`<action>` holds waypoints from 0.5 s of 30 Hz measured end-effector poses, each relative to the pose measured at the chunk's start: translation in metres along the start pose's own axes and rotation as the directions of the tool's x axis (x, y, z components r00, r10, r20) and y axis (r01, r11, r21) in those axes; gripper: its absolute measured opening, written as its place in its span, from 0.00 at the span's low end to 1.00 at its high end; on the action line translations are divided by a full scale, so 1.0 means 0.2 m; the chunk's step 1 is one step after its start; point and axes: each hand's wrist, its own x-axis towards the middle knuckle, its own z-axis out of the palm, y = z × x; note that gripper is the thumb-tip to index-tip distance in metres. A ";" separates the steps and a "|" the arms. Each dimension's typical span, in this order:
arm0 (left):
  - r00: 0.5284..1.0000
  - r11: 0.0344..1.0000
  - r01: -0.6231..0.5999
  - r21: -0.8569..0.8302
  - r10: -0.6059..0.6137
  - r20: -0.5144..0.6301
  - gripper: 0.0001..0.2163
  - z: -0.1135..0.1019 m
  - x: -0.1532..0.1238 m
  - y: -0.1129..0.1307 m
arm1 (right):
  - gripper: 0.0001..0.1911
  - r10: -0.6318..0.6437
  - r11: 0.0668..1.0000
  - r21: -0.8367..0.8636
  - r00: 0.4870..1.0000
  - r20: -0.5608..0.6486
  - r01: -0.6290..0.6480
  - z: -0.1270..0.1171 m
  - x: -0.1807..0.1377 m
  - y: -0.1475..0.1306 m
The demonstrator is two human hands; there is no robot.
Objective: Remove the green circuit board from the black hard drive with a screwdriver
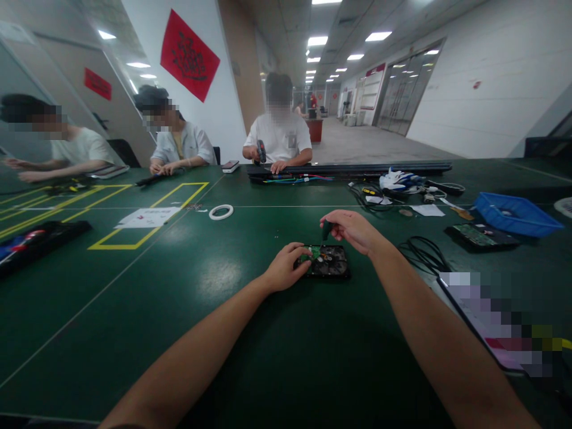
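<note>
A black hard drive (335, 268) lies on the green table, its green circuit board (318, 252) facing up. My left hand (286, 266) grips the drive's left end, fingertips over the board. Above the drive, my right hand (351, 229) is closed around the dark handle of a screwdriver (327, 230). The screwdriver stands nearly upright, its tip pointing down at the circuit board. Whether the tip sits in a screw is too small to tell.
To the right are a blue bin (516, 214), another drive (482, 236), a black cable (424, 253) and a clipboard (487, 322). A white tape roll (221, 212) lies left of centre. Across the table, a person (279, 140) holds a power tool; two others sit left.
</note>
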 end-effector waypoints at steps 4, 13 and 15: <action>1.000 1.000 0.000 0.001 0.000 -0.002 0.14 0.00 0.00 0.00 | 0.08 -0.011 1.000 -0.027 1.000 -0.019 0.010 -0.01 0.01 0.01; 1.000 1.000 0.000 0.003 0.000 0.002 0.14 0.00 0.00 0.00 | 0.07 -0.010 1.000 -0.004 1.000 -0.006 0.010 0.00 0.01 0.01; 1.000 1.000 -0.002 0.004 0.002 -0.003 0.14 0.00 0.00 0.00 | 0.07 -0.012 1.000 -0.003 1.000 -0.014 0.012 -0.01 0.01 0.01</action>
